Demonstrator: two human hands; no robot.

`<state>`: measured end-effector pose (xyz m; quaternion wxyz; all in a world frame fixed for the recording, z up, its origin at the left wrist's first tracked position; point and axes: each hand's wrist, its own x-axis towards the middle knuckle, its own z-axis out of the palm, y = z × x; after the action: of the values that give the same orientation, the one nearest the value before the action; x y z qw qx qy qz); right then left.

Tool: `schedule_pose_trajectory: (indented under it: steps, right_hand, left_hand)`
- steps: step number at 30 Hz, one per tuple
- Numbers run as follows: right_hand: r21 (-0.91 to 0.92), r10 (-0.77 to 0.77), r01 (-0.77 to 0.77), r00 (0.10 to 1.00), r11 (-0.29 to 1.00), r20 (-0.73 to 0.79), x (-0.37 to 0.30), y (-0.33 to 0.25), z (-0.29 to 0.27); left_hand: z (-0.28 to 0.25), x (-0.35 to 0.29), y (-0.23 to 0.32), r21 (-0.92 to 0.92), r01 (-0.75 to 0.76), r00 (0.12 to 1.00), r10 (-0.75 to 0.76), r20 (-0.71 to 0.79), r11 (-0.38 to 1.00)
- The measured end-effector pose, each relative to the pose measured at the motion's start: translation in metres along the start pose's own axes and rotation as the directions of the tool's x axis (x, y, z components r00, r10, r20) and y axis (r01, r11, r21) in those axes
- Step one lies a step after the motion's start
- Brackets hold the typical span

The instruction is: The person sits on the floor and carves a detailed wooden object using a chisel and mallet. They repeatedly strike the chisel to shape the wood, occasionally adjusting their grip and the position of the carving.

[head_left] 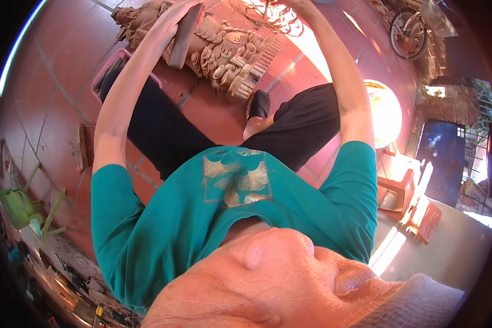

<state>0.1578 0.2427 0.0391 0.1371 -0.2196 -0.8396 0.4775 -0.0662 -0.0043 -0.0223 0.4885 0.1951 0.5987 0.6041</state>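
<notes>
My left hand (174,15) is closed round a dark, flat, straight-edged bar (185,38) that looks like wood. The bar slants over a carved brown wooden sculpture (224,57) lying on the tiled floor, dense with rounded relief and a ribbed end. I cannot tell whether the bar touches the carving. At the top edge my right hand (294,3) is mostly cut off, and its fingers do not show clearly. Thin looped strands (279,19) lie near it in glare.
A pink basket (100,74) stands by my left leg. A wood piece (81,147) and a green plastic object (16,208) lie further left. To the right are a round, brightly lit object (385,112), a bicycle wheel (409,34) and reddish wooden furniture (396,191).
</notes>
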Motion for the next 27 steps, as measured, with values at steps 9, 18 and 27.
schedule_pose_trajectory:
  steps: [9, 18, 27]
  right_hand:
    - [-0.248, -0.441, 0.408, 0.893, 0.879, -0.09, 0.024, 0.091, 0.033]
    - [0.259, -0.044, -0.013, 0.976, 0.966, 0.214, 0.021, 0.115, 0.043]
    - [0.171, 0.053, -0.097, 0.967, 0.98, 0.25, 0.007, 0.118, 0.05]
  left_hand:
    - [0.023, -0.041, -0.02, -0.063, -0.009, 0.994, 0.016, 0.112, 0.998]
    - [0.022, -0.041, -0.03, -0.083, 0.111, 0.993, -0.106, 0.055, 0.99]
    - [0.026, -0.045, -0.025, -0.078, 0.155, 0.984, -0.147, 0.104, 0.985]
